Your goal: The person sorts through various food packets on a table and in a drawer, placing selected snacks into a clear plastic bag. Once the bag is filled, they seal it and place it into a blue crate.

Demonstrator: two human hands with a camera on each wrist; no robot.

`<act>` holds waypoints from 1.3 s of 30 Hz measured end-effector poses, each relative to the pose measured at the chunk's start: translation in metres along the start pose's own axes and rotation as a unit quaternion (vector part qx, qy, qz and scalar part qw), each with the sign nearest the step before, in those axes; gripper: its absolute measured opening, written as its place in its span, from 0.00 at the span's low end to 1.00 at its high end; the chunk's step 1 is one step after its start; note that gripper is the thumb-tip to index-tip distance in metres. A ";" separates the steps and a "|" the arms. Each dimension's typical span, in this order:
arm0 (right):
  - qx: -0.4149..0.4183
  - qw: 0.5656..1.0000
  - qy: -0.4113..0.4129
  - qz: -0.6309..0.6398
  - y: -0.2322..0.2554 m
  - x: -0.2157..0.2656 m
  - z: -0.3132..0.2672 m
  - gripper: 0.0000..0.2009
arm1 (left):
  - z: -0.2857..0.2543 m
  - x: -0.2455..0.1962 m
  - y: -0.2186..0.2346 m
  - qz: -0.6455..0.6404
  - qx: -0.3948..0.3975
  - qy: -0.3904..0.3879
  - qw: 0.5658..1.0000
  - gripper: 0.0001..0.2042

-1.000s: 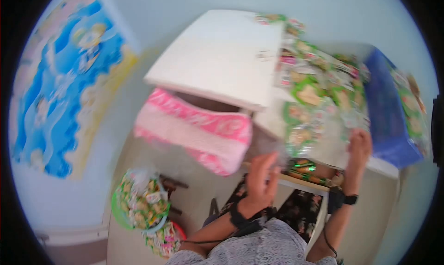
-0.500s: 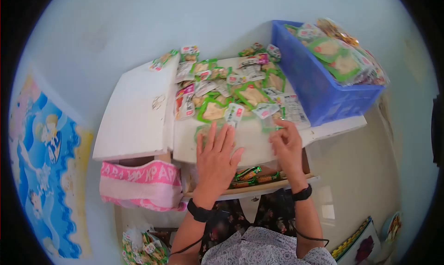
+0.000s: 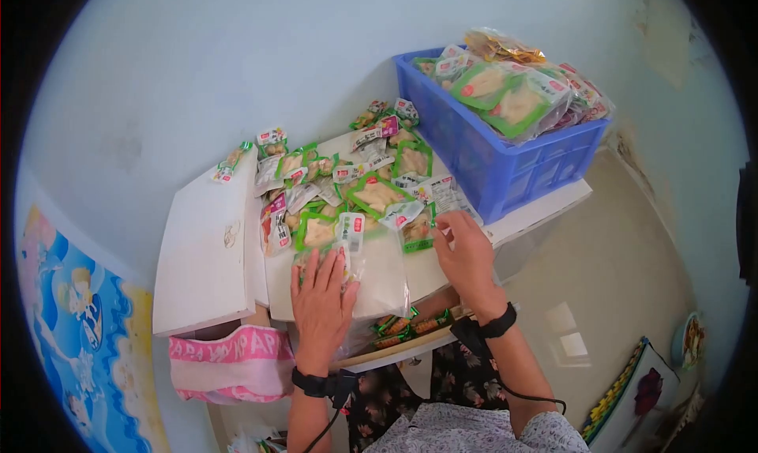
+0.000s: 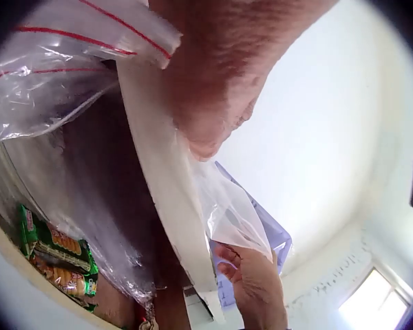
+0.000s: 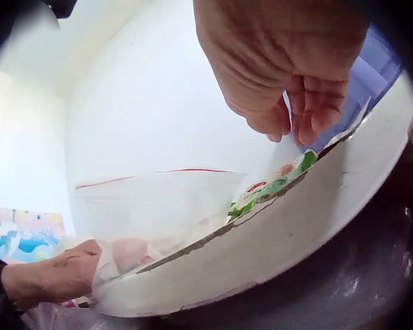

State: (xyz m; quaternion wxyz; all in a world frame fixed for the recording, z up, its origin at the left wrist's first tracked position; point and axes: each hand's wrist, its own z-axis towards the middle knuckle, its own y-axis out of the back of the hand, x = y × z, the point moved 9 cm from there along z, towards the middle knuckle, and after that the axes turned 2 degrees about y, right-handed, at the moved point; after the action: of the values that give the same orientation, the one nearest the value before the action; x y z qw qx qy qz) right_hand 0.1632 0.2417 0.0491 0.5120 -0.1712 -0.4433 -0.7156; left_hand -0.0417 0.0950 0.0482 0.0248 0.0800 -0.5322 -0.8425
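A clear plastic zip bag (image 5: 165, 206) with a red line along its mouth lies over the front of the white table. My left hand (image 3: 322, 307) rests on it with straight, slightly spread fingers, over a green-edged snack packet (image 3: 339, 251). In the right wrist view my right hand (image 5: 282, 69) hangs above the tabletop, fingers loosely bent and nothing between them. Below it are the green-edged packets (image 5: 282, 182) near the table edge. From the head view, the right hand is just right of a packet (image 3: 418, 228) in the nearest row.
Several snack packets (image 3: 371, 192) spread across the table's back. A blue crate (image 3: 505, 169) heaped with packets stands at the back right. An open drawer below the front edge holds green-wrapped snacks (image 3: 426, 323). A pink towel (image 3: 229, 366) hangs at the left, under a white panel (image 3: 205, 248).
The head view has swung right. The left hand has come from over the drawer onto the clear bag on the table. The right hand stays near the packets on the right, fingers bent.
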 end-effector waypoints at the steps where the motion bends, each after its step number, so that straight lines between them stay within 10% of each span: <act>1: 0.007 0.999 0.006 -0.034 -0.003 0.003 0.004 0.12 | -0.001 0.001 -0.001 -0.002 -0.001 -0.003 1.000 0.24; 4: 0.056 0.984 0.112 -0.125 -0.021 0.020 0.012 0.16 | -0.001 0.003 -0.003 -0.007 -0.007 -0.008 1.000 0.24; 19: 0.142 0.978 0.070 -0.134 0.025 0.050 -0.059 0.14 | -0.005 0.005 0.000 -0.032 -0.033 -0.010 0.999 0.24; 22: 0.127 0.991 -0.012 -0.050 0.024 0.024 -0.066 0.16 | -0.011 -0.005 0.018 -0.038 -0.081 -0.006 0.996 0.23; 28: -0.003 0.981 0.102 -0.163 0.047 0.028 -0.023 0.30 | -0.037 -0.050 0.047 -0.138 -0.153 -0.015 0.978 0.23; 32: 0.114 0.981 0.060 -0.143 0.024 0.010 -0.013 0.39 | -0.038 -0.085 0.040 -0.148 -0.134 -0.022 0.980 0.25; 39: 0.163 0.981 -0.105 -0.015 0.016 -0.028 -0.042 0.22 | -0.016 -0.099 0.020 -0.151 -0.102 0.041 0.982 0.27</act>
State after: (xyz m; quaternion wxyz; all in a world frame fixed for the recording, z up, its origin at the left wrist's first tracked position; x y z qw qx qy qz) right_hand 0.1973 0.2227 0.0142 0.4730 -0.1527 -0.6075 -0.6196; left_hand 0.0572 0.0850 0.0702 -0.0732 0.1913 -0.4236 -0.8824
